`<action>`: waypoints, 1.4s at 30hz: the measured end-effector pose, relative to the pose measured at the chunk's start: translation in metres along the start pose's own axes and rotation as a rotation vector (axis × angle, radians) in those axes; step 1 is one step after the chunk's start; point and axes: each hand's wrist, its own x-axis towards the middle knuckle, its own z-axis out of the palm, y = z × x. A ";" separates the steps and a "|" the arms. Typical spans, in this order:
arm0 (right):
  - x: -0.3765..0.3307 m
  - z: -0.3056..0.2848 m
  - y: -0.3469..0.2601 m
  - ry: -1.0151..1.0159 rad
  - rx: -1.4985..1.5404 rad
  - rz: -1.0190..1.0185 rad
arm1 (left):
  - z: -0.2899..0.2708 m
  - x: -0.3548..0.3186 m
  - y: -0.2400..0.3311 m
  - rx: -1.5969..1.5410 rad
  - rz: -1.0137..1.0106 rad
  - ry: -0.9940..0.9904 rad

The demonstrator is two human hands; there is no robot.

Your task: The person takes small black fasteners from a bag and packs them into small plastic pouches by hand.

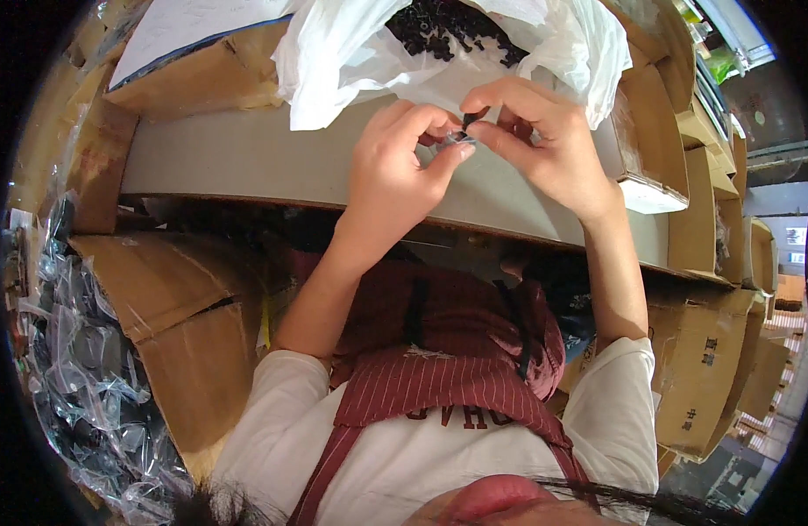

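My left hand (393, 162) pinches a small clear-and-dark piece (459, 138) between thumb and fingertips. Facing it, my right hand (549, 140) has thumb and forefinger closed on a tiny black part (471, 120). The two pieces meet or nearly meet above the grey tabletop (237, 158); fingers hide much of both, so I cannot tell whether they are joined. Just beyond my hands a white plastic bag (321, 74) lies spread, with a heap of small black parts (435, 31) inside it.
Cardboard walls (224, 74) edge the table's far left, with a white sheet (194, 31) there. An open carton (654, 131) stands right of my right hand. Below left are a large box (185, 324) and clear-bagged dark items (97, 368). More cartons (702, 368) stand lower right.
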 end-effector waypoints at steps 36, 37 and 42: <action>-0.016 0.013 0.022 0.156 -0.196 -0.306 | 0.001 -0.001 0.000 -0.077 -0.027 -0.007; -0.016 0.013 0.023 0.166 -0.138 -0.227 | 0.000 -0.001 0.001 -0.050 -0.022 -0.015; -0.007 0.019 0.021 0.202 -0.150 -0.110 | 0.000 0.001 0.008 0.040 -0.073 -0.048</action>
